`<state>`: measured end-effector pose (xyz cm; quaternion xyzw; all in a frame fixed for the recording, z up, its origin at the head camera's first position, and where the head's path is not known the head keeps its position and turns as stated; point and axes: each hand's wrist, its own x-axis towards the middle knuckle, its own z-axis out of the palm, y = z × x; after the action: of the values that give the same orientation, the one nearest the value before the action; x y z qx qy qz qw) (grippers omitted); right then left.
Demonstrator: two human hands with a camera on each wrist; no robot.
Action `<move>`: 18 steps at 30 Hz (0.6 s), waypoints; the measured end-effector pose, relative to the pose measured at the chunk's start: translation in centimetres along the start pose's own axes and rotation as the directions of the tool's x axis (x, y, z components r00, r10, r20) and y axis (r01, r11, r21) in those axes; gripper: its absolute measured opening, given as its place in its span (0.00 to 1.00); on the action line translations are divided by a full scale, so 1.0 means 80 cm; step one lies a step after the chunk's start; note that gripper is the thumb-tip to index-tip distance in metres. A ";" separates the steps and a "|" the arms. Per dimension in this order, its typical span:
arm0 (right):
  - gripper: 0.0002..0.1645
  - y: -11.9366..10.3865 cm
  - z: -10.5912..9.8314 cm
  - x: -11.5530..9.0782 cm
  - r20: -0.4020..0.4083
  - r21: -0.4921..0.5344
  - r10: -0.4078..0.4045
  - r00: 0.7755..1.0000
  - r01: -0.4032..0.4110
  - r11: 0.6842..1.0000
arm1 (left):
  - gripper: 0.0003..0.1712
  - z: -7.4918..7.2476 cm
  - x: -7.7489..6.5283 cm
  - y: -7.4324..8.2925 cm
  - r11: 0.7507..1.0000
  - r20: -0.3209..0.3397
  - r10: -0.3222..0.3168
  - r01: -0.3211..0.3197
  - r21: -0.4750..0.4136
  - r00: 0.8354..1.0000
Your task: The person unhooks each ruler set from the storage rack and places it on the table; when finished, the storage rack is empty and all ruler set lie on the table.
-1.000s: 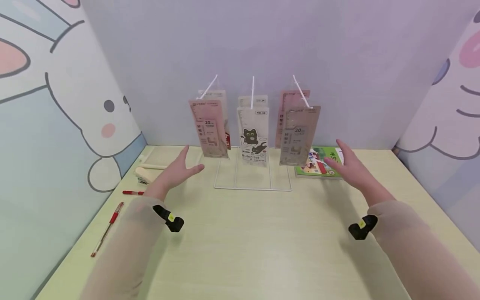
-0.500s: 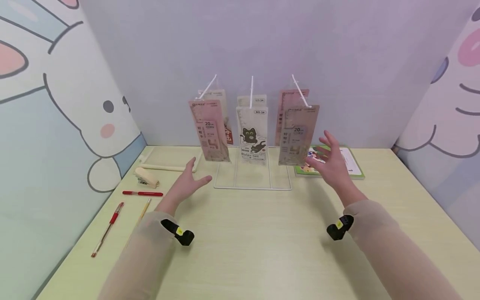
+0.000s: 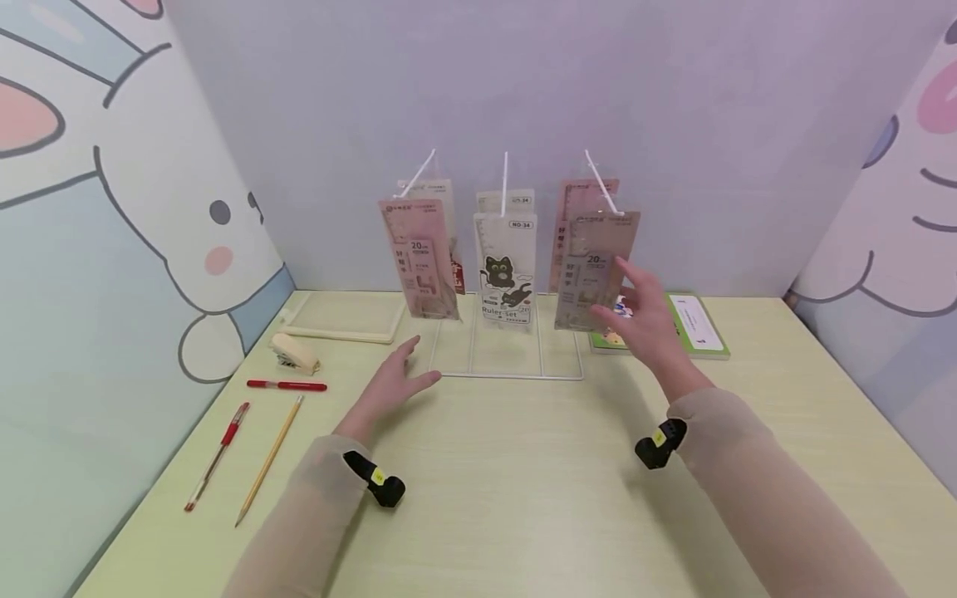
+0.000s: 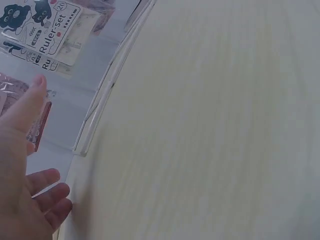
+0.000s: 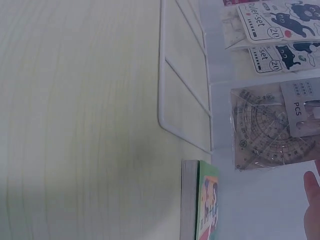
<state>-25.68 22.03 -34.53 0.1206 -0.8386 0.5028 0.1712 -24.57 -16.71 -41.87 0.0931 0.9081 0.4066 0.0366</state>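
Observation:
My right hand (image 3: 643, 320) is at the right edge of a grey ruler set packet (image 3: 594, 274), thumb and fingers spread. In the right wrist view, a thumb (image 5: 312, 192) shows just beside this clear packet (image 5: 270, 125), which has a protractor inside; whether a finger touches it I cannot tell. The packet hangs from the right hook of a white wire rack (image 3: 504, 376). My left hand (image 3: 389, 384) hovers with loose fingers at the rack's front left corner, holding nothing. A white cat ruler set (image 3: 507, 270) hangs in the middle, a pink ruler set (image 3: 420, 259) on the left.
Behind the front packets hang further ones, partly hidden. A green book (image 3: 703, 324) lies back right. To the left lie a cream frame (image 3: 340, 336), a stapler (image 3: 295, 353), a red pen (image 3: 287, 385), a red-gripped pen (image 3: 217, 457) and a pencil (image 3: 269, 461).
My right hand has moved left and inward to the grey packet's edge. The left hand has shifted right and nearer, uncovering the pencil and red pen. The packets hang much as before.

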 end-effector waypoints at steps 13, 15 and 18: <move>0.41 -0.010 0.006 0.001 0.016 0.006 0.120 0.993 -0.121 0.993 | 0.40 0.028 0.012 -0.016 0.981 -0.224 -0.061 0.100 0.169 0.973; 0.41 -0.012 0.007 -0.001 0.009 0.027 0.134 0.991 -0.135 0.991 | 0.40 0.030 0.013 -0.015 0.973 -0.212 -0.064 0.108 0.202 0.975; 0.42 -0.015 0.009 -0.005 -0.014 0.070 0.168 0.986 -0.167 0.983 | 0.42 0.031 0.014 -0.014 0.956 -0.181 -0.079 0.126 0.266 0.980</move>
<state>-24.95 20.81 -34.05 0.0504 -0.8264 0.5450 0.1322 -25.44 -15.40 -44.38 0.0152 0.9594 0.2798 -0.0327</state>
